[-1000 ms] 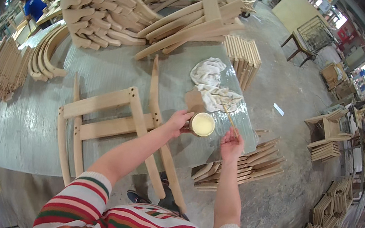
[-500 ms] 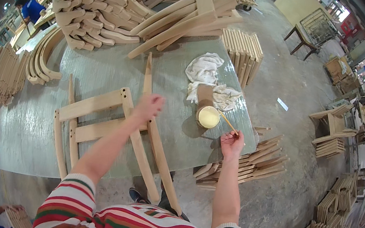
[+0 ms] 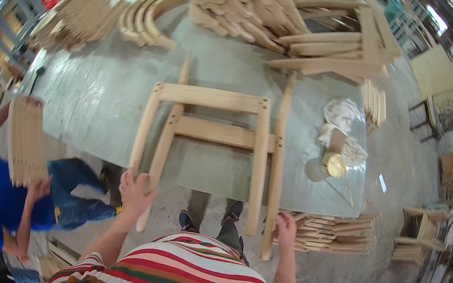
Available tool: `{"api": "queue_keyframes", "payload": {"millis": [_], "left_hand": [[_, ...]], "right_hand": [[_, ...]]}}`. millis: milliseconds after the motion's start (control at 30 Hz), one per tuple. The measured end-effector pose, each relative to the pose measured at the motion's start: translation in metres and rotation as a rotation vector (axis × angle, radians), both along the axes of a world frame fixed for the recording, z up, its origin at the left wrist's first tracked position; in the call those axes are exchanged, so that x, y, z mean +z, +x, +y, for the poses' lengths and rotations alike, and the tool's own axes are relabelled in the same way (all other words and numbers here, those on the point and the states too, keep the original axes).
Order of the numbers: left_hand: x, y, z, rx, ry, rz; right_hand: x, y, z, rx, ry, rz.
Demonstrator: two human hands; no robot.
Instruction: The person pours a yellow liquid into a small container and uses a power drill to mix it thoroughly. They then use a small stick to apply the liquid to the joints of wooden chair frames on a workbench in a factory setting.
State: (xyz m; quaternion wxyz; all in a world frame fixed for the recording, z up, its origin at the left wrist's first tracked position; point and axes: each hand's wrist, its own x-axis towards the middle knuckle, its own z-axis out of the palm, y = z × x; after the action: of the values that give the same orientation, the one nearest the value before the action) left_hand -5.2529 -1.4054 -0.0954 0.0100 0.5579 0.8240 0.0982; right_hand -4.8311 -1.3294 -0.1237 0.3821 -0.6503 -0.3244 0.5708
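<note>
Two pale wooden chair frames (image 3: 209,99) lie overlapped on the table in front of me, legs toward me and jutting past its near edge. My left hand (image 3: 135,193) rests at the left leg ends, its fingers spread. Beside the right outer leg (image 3: 272,207), my right hand (image 3: 284,230) has its fingers curled in; whatever they may hold is hidden. A tub of cream-coloured glue or paste (image 3: 334,165) stands at the table's right side. One thin stick (image 3: 350,190) slants by it, out of both hands.
A co-worker in blue (image 3: 7,196) carries a bundle of wooden slats (image 3: 28,141) at the left. Curved wooden parts (image 3: 235,2) are heaped at the table's far side. White rags (image 3: 340,114) lie behind the tub. Wooden pieces (image 3: 335,234) are stacked beyond the near right edge.
My view has swung left. The left hand has gone from the frame's middle to the left leg ends. The right hand has let go of the stick and come to the right leg.
</note>
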Motion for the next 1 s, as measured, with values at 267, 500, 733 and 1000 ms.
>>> {"api": "queue_keyframes", "payload": {"millis": [267,500,733,1000], "left_hand": [[-0.007,-0.021,-0.030,0.171,0.032,-0.272],[-0.026,-0.110,-0.092,0.277,0.130,-0.279],[-0.026,-0.190,-0.097,0.495,0.071,-0.163],[0.000,-0.220,-0.085,0.554,0.150,0.126]], "right_hand": [[0.019,-0.054,-0.012,0.309,-0.021,-0.155],[0.006,-0.134,-0.047,0.358,-0.023,-0.135],[0.015,-0.231,-0.040,0.461,0.016,-0.076],[0.021,-0.234,-0.008,0.917,0.134,-0.437]]}}
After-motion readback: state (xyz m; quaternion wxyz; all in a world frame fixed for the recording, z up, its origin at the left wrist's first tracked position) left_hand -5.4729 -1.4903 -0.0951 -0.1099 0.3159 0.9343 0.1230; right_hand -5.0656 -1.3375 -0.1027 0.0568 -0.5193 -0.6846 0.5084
